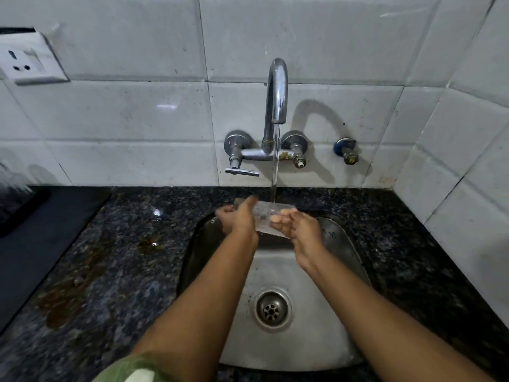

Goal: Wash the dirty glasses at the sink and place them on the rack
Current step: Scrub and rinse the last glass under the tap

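Note:
A clear glass lies on its side between my two hands, over the back of the steel sink. My left hand grips its left end and my right hand grips its right end. Water runs from the chrome tap straight down onto the glass. The glass looks blurred and wet. No rack is in view.
The sink drain sits below my forearms. Dark speckled granite counter surrounds the sink, with brown stains on the left. A black mat lies at far left. A wall socket is upper left, and tiled walls stand behind and to the right.

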